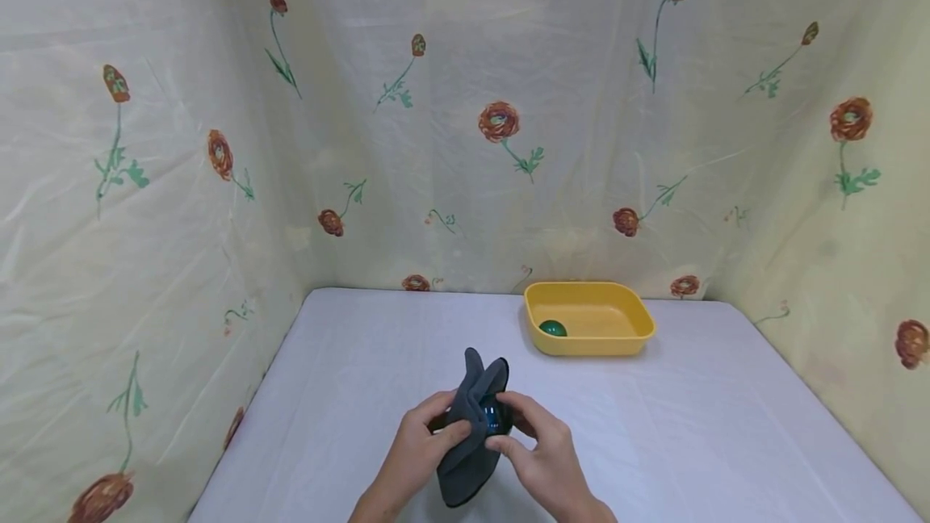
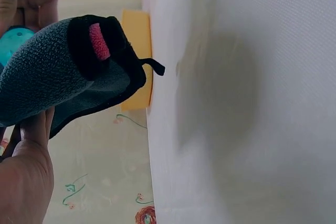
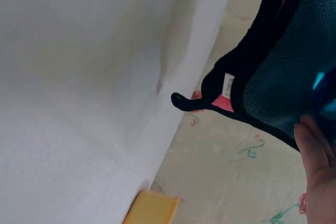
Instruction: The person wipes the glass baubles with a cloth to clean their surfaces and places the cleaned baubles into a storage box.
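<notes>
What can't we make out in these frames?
Head: full outline of held ball, covered by cloth and right grip.
Head: underside of green ball, behind near wall of tray.
Right wrist: print on label, too small.
Right wrist: rest of tray, cut off by bottom edge.

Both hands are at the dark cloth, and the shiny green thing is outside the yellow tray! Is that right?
Not quite: the shiny green thing is inside the yellow tray, as the head view shows. The left hand and right hand are at the dark cloth, yes.
</notes>
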Tool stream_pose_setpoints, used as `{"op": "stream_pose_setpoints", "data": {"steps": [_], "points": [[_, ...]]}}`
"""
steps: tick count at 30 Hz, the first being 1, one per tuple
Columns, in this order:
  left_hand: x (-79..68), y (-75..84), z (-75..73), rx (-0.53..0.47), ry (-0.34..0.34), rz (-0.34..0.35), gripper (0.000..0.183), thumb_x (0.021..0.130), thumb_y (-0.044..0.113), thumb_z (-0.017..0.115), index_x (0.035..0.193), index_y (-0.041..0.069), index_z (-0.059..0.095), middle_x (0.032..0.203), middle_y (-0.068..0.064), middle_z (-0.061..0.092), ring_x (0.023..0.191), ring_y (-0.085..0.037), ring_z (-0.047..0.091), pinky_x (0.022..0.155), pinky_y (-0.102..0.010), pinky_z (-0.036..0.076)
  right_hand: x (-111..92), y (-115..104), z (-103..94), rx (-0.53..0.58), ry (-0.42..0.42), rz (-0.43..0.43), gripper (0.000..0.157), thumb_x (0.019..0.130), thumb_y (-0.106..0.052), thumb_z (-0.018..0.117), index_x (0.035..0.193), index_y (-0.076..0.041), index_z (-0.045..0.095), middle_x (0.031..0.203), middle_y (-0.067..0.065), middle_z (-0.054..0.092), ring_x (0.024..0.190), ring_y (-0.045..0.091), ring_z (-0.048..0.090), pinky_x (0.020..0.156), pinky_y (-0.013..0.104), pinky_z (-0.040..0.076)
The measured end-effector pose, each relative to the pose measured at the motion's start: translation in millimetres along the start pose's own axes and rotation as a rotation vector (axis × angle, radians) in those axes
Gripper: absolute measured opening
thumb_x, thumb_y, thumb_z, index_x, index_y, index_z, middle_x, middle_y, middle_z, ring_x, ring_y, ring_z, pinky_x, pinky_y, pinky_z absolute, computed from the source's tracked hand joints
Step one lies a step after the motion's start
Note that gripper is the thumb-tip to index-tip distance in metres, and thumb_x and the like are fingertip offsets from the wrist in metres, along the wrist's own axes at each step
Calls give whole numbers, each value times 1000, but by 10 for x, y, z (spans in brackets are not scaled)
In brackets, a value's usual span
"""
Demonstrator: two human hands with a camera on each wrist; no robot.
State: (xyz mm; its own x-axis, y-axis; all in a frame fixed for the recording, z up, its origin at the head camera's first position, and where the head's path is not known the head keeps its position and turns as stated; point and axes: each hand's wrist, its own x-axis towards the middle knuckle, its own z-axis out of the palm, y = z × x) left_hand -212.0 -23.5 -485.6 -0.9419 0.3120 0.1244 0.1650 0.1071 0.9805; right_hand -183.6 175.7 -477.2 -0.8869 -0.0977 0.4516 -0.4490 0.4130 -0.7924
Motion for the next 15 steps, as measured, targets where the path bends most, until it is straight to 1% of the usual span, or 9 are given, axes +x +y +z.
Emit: {"op": "stream_pose_setpoints", "data": {"steps": [5,10,15], "points": [[-5,9,12,3,4,7,46,90,41,70,133,25,63,129,-3,65,112,-20,63,93,-40,56,2,-1,9,19,7,86,49,80,-5,79,124,-20,63,113,-8,70,92,6,70,82,20,58],[-6,11,31,12,14,18,46,89,41,71,132,26,64,127,-1,66,113,-19,63,94,-38,56,1,0,19,9,12,118,44,84,-6,76,122,-20,61,101,-3,72,84,5,69,75,20,58],[-6,17,41,8,11,27,46,89,42,72,131,26,64,126,0,66,111,-17,65,93,-35,56,18,0,21,29,4,169,38,88,-10,73,122,-21,59,96,1,74,81,6,70,73,19,58]]}}
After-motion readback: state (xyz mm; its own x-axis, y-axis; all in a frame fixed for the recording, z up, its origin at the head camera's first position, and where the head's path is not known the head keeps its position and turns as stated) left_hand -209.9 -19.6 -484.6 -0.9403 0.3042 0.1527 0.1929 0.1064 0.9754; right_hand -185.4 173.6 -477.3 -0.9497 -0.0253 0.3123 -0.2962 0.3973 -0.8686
